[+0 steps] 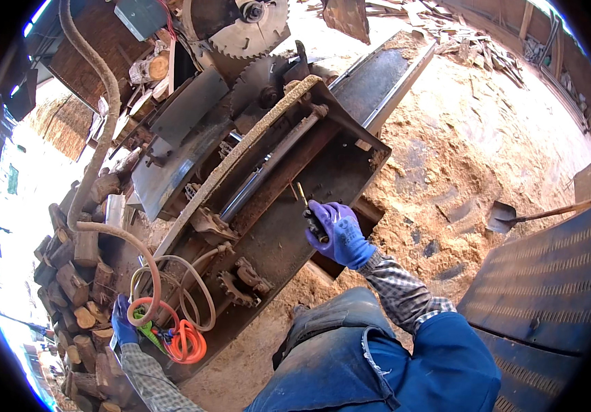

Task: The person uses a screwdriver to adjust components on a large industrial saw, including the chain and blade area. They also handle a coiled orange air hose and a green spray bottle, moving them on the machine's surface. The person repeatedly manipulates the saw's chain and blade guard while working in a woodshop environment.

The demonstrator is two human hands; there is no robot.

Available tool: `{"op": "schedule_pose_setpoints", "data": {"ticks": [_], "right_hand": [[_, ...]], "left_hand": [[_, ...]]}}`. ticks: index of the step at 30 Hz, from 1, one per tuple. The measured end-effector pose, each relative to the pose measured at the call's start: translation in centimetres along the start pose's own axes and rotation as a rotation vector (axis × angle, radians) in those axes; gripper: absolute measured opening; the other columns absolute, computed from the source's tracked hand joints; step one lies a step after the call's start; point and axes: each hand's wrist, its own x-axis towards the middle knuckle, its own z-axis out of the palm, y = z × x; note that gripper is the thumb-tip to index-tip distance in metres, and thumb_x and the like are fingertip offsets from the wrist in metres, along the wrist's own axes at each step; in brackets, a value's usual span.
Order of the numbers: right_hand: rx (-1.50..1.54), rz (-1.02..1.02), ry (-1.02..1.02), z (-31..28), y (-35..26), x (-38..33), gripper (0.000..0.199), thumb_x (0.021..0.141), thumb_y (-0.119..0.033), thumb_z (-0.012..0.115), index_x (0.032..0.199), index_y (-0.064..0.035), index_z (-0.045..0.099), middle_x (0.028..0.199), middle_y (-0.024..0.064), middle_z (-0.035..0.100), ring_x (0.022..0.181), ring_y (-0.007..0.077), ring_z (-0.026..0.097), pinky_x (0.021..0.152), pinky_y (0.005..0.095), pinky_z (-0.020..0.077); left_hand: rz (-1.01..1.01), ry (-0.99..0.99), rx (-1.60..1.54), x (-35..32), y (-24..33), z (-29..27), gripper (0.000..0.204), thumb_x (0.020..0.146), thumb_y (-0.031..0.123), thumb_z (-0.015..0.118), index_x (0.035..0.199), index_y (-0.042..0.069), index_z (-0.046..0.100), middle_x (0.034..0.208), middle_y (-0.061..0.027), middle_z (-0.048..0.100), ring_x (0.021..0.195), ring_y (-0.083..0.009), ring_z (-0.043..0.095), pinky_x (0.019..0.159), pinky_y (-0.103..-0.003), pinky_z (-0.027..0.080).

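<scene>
My right hand (340, 232), in a purple-blue glove, is closed around a small black hand tool (315, 223) with a thin brass-coloured tip (302, 193). It is above the dark steel bed of a sawing machine (288, 226), the tip pointing away from me. At the lower left, my left hand (124, 321), gloved alike, appears closed on the beige hose (153, 292), though its fingers are partly hidden. Beside it hang a coiled orange hose (186, 342) and a bright green piece (148, 332). A toothed sprocket (235, 288) is near the bed's closer end.
Large circular saw blades (254, 31) stand at the machine's far end. Cut logs (79, 288) are stacked on the left. Sawdust (446, 165) covers the floor to the right, where a shovel (505, 217) lies. Slotted dark metal panels (542, 281) stand at the right.
</scene>
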Motion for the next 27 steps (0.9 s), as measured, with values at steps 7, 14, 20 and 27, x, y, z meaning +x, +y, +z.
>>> {"op": "schedule_pose_setpoints", "data": {"ticks": [7,14,20,27], "right_hand": [[0.041,0.017,-0.055,0.7,-0.9,-0.4,0.064,0.082,-0.028,0.079,0.136,-0.0025,0.056,0.110,0.0160,0.069,0.102,0.0355,0.066,0.088,0.0487,0.0527],[0.094,-0.042,-0.077,2.8,-2.9,1.6,0.061,0.085,-0.031,0.077,0.135,-0.0025,0.057,0.109,0.0175,0.070,0.103,0.0367,0.067,0.090,0.0482,0.0534],[0.813,0.298,-0.175,6.8,-4.4,4.7,0.047,0.089,-0.021,0.079,0.129,-0.0019,0.064,0.099,0.0077,0.071,0.089,0.0204,0.067,0.080,0.0367,0.0560],[1.212,0.633,-0.316,9.4,-4.0,6.4,0.039,0.089,-0.025,0.079,0.119,-0.0016,0.070,0.090,-0.0007,0.071,0.076,0.0068,0.062,0.068,0.0258,0.0515]], "left_hand": [[0.088,-0.083,0.317,-0.3,3.2,-0.2,0.043,0.107,0.032,0.054,0.130,-0.004,0.063,0.118,-0.0171,0.070,0.105,-0.0290,0.068,0.090,-0.039,0.053],[0.043,-0.034,0.117,-1.0,5.8,1.0,0.039,0.107,0.033,0.055,0.117,-0.004,0.065,0.104,-0.0115,0.069,0.097,-0.0204,0.065,0.086,-0.037,0.052],[0.092,-0.008,0.252,-1.9,8.2,1.4,0.039,0.108,0.036,0.050,0.115,0.001,0.065,0.104,-0.0198,0.070,0.096,-0.0381,0.069,0.083,-0.044,0.051],[0.071,0.064,0.256,-2.0,8.3,2.0,0.043,0.107,0.040,0.053,0.115,0.001,0.068,0.100,-0.0207,0.072,0.093,-0.0361,0.071,0.081,-0.044,0.052]]}}
